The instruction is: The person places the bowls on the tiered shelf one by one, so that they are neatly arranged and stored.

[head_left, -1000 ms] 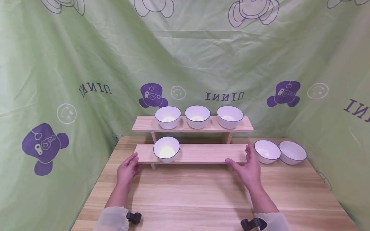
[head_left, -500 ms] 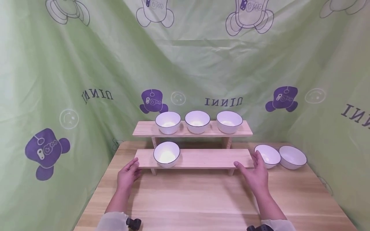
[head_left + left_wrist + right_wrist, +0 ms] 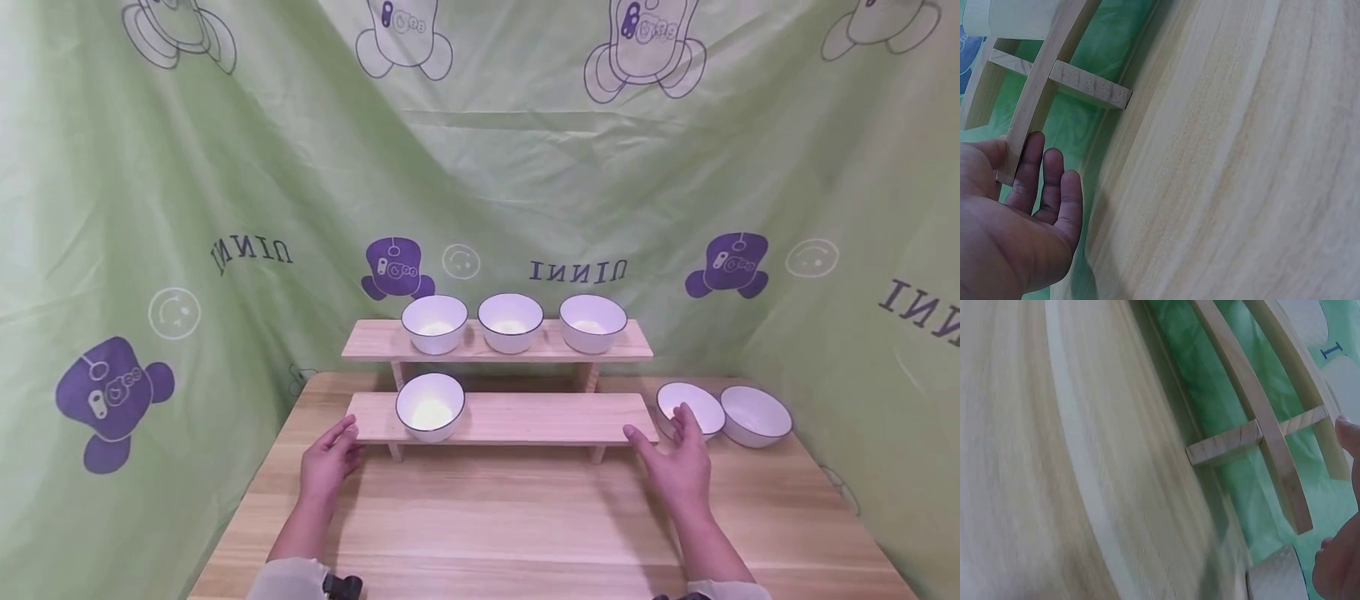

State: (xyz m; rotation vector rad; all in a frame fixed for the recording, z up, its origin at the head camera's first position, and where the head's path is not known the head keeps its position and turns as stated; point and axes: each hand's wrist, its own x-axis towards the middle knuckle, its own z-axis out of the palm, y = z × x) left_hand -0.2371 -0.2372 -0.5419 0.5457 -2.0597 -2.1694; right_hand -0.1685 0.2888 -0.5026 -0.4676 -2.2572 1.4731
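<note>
A two-tier wooden shelf (image 3: 525, 417) stands at the back of the table. My left hand (image 3: 326, 462) holds the left end of its lower board; in the left wrist view the thumb lies on one face and the index finger (image 3: 1030, 165) on the other. My right hand (image 3: 681, 471) is spread beside the lower board's right end, its thumb overlapping the corner in the head view. In the right wrist view that hand stands apart from the board end (image 3: 1297, 515). One white bowl (image 3: 431, 407) with a dark rim sits on the lower board, left of its middle.
Three more white bowls, the middle one (image 3: 511, 323) among them, line the upper board (image 3: 367, 340). Two others, a nearer bowl (image 3: 678, 400) partly behind my right hand and a farther bowl (image 3: 756, 416), stand on the table (image 3: 487, 517) at right. A green curtain (image 3: 480, 183) hangs behind.
My right hand has moved rightward, off the lower board's right end and toward the bowls on the table. The left hand stays at the left end. The head view has tilted up slightly.
</note>
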